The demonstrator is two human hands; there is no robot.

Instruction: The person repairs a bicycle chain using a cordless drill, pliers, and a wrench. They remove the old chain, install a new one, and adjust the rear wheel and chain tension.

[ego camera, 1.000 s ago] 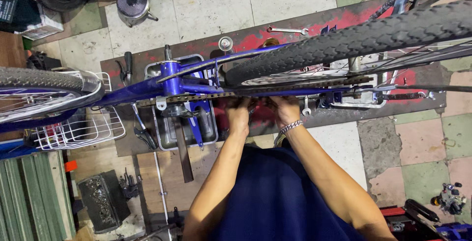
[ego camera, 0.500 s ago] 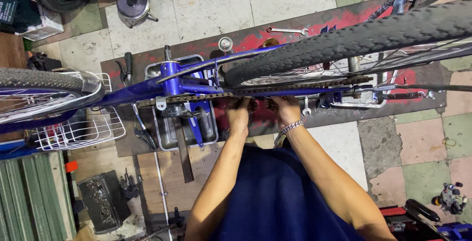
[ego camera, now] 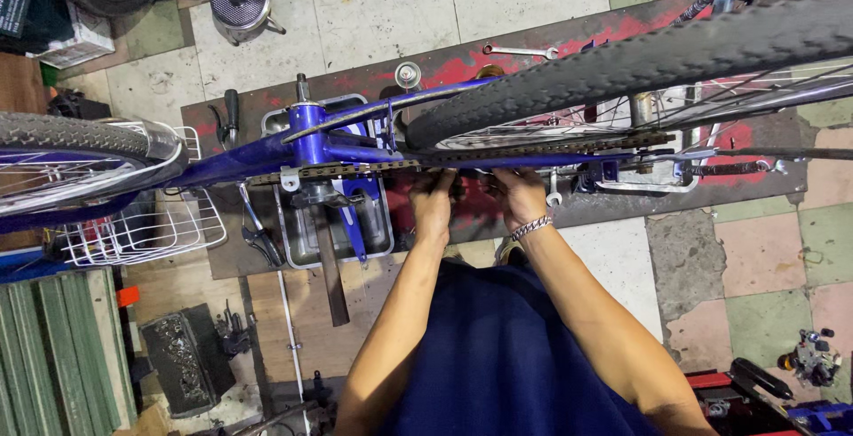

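Fingers of both hands, left hand [ego camera: 433,200] and right hand [ego camera: 518,196], pinch the bicycle chain [ego camera: 373,168].

A blue bicycle frame [ego camera: 311,138] stands upside down, its rear tyre [ego camera: 640,58] crossing the upper right. Both hands reach up to the chain [ego camera: 533,149] beneath that tyre: the left hand [ego camera: 433,205] and the right hand [ego camera: 520,198], a bracelet [ego camera: 531,227] at its wrist, fingers touching the chain. A white wire basket [ego camera: 133,232] hangs at the left, and a wrench [ego camera: 520,49] lies near the mat's [ego camera: 613,209] far edge.
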